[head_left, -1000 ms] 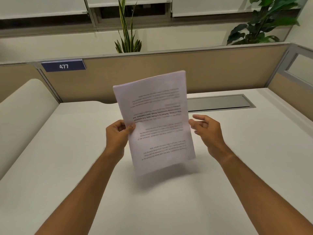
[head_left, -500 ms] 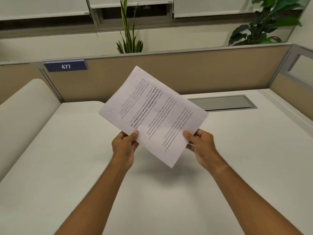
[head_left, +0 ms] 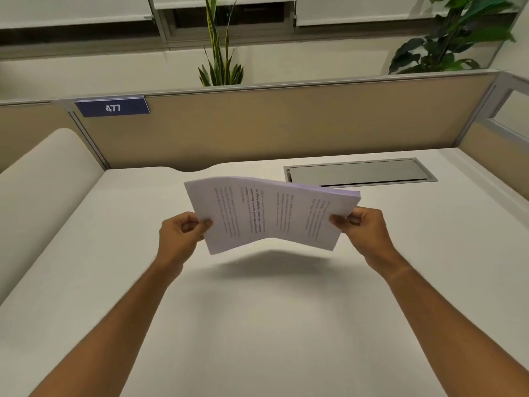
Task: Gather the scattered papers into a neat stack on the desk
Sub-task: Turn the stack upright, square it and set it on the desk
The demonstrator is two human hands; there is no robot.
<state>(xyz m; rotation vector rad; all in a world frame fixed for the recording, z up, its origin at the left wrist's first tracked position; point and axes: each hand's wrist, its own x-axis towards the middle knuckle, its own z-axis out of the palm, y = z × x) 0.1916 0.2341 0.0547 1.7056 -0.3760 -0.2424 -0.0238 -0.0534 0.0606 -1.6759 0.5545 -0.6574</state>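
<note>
Arms reach out from me over the white desk (head_left: 86, 282), and I see my left hand (head_left: 179, 239) pinching one short side of the papers (head_left: 269, 213) and my right hand (head_left: 367, 227) pinching the other, so the pile hangs in the air above the desk and sags a bit in the middle. I think two grips keep the sheets together and flat for laying them down. Farther back are a grey hatch (head_left: 360, 173), the tan wall (head_left: 286, 124) with a blue sign (head_left: 113, 108), and plants (head_left: 220, 53).
</note>
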